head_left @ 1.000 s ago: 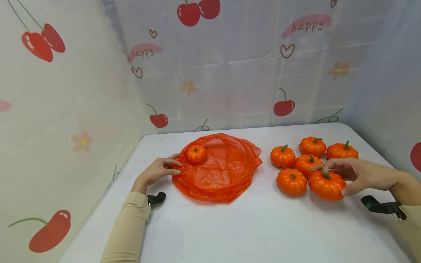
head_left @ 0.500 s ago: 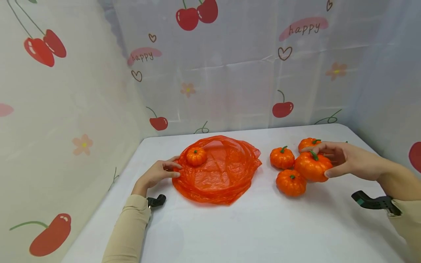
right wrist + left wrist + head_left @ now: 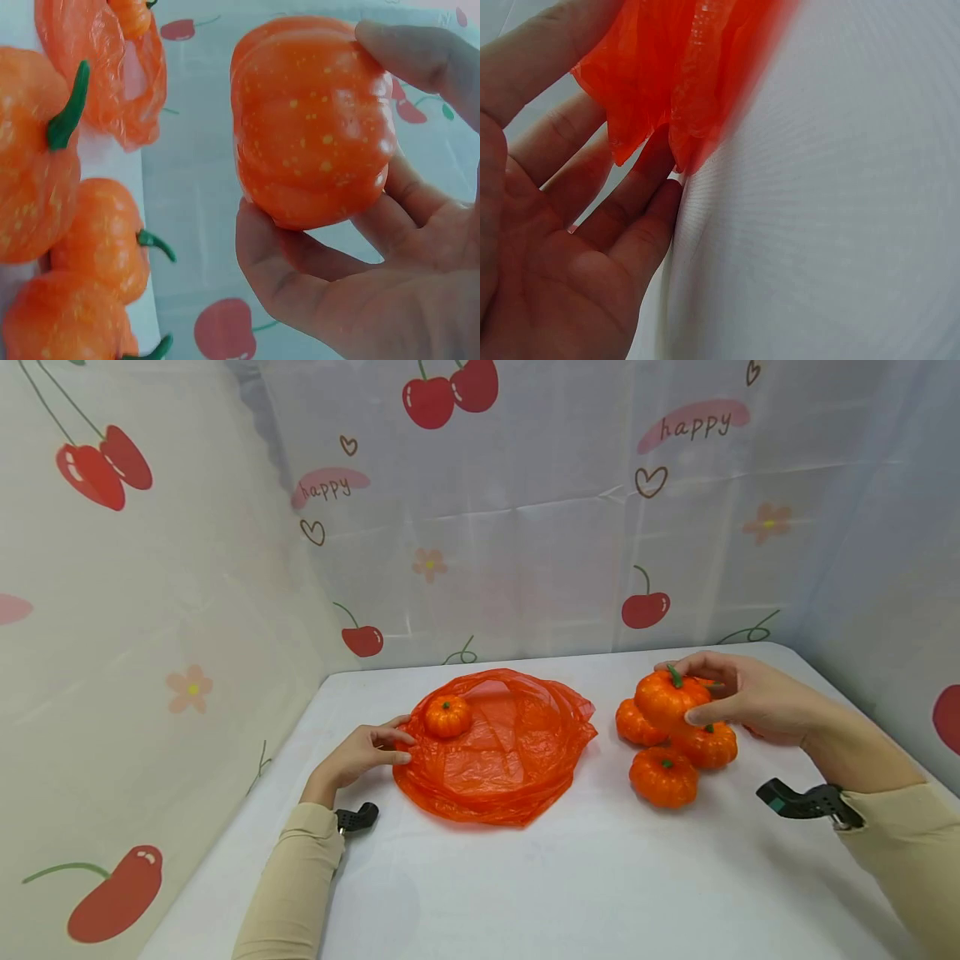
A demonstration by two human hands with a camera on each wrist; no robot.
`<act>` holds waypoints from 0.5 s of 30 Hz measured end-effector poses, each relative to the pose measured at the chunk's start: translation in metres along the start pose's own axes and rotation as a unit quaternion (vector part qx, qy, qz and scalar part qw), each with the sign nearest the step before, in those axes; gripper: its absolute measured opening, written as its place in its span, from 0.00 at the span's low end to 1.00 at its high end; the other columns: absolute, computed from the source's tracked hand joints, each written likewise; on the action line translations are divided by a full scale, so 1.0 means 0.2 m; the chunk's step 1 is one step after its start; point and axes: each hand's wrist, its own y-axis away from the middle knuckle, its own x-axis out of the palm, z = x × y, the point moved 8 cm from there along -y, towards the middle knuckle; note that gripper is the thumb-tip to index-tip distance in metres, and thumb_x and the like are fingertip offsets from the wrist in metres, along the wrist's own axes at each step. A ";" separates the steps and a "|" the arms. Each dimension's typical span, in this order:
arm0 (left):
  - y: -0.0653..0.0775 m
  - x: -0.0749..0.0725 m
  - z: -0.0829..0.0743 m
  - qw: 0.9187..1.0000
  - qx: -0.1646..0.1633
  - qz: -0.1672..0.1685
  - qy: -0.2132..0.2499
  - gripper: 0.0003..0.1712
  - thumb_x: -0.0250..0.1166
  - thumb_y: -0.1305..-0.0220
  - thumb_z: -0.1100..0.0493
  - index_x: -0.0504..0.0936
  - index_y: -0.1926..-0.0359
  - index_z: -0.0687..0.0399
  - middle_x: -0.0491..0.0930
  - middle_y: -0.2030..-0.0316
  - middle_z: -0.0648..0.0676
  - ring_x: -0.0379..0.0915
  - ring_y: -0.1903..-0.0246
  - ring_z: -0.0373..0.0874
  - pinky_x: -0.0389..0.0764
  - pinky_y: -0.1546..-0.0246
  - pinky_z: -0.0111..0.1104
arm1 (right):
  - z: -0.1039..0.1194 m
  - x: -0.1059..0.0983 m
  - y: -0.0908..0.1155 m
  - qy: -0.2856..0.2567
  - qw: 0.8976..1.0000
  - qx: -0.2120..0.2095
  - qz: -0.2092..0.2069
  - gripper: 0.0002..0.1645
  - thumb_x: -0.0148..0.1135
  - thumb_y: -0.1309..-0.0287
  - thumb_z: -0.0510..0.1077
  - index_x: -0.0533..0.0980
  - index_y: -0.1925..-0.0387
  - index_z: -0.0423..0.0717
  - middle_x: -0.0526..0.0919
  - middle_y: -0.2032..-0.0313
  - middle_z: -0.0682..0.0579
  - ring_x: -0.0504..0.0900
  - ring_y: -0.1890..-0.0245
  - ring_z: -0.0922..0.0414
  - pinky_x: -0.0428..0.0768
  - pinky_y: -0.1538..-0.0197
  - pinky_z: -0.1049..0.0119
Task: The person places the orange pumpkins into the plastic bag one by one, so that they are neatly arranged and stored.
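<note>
In the head view my right hand (image 3: 757, 693) grips a small orange pumpkin (image 3: 670, 700) with a green stem, above a cluster of other pumpkins. Seen from the right wrist, thumb and fingers wrap the sides of this pumpkin (image 3: 311, 124), with the table beneath out of contact. On the left, a thin orange plastic bag (image 3: 502, 777) lies spread open with one pumpkin (image 3: 447, 717) at its left. My left hand (image 3: 360, 756) touches the bag's left rim with loose, spread fingers. From the left wrist, the bag film (image 3: 667, 75) covers the fingertips.
Beneath the held pumpkin stand a front pumpkin (image 3: 663, 777), a right one (image 3: 711, 745) and a left one (image 3: 633, 725); others are mostly hidden behind my right hand. The white table (image 3: 525, 893) is bounded by a printed cloth backdrop (image 3: 517, 552).
My right hand has lifted the front-right pumpkin from the cluster and carried it up, back and leftward over the others. The left hand and the bag have stayed in place.
</note>
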 end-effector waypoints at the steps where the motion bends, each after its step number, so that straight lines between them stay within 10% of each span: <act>1: 0.00 0.00 0.00 1.000 0.000 0.000 0.001 0.21 0.77 0.40 0.54 0.88 0.46 0.54 0.62 0.22 0.52 0.51 0.20 0.56 0.69 0.27 0.50 | 0.01 0.01 -0.02 0.001 1.000 0.008 -0.002 0.28 0.70 0.37 0.40 0.68 0.41 0.43 0.73 0.34 0.65 0.78 0.42 0.61 0.85 0.45 0.66; 15: -0.01 0.00 0.01 1.000 0.000 -0.005 -0.001 0.22 0.77 0.40 0.53 0.88 0.47 0.54 0.63 0.22 0.52 0.52 0.20 0.56 0.70 0.28 0.48 | 0.13 0.12 -0.27 0.019 0.999 0.041 -0.013 0.35 0.73 0.39 0.46 0.66 0.35 0.47 0.72 0.31 0.46 0.72 0.35 0.45 0.77 0.36 0.44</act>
